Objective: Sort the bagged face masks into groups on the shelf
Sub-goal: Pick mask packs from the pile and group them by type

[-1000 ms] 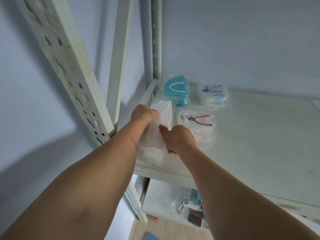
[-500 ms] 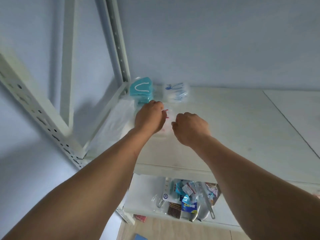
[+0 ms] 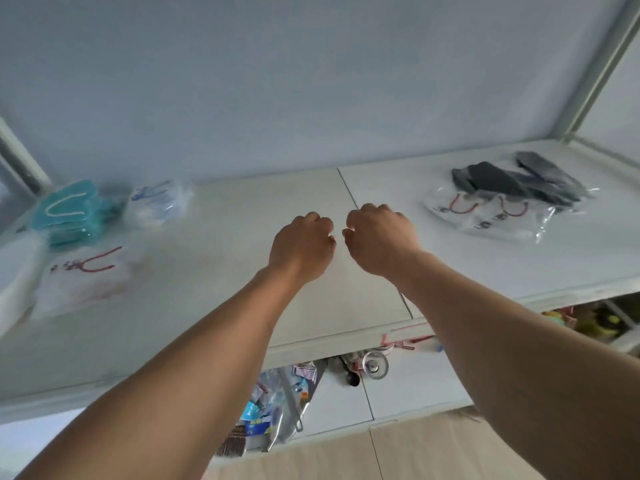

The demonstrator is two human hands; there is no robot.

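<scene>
Over the shelf middle, left hand and right hand hover loosely curled, each grip holding nothing. Risk: red-strap masks overlap grey masks, so a grab may mix groups.

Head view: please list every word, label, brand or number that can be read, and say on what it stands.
None can be read.
White masks with red loops, left: dark print, blurred.
White masks with red loops, right: dark print, too small.
Packets on lower shelf: blue label, blurred.
</scene>
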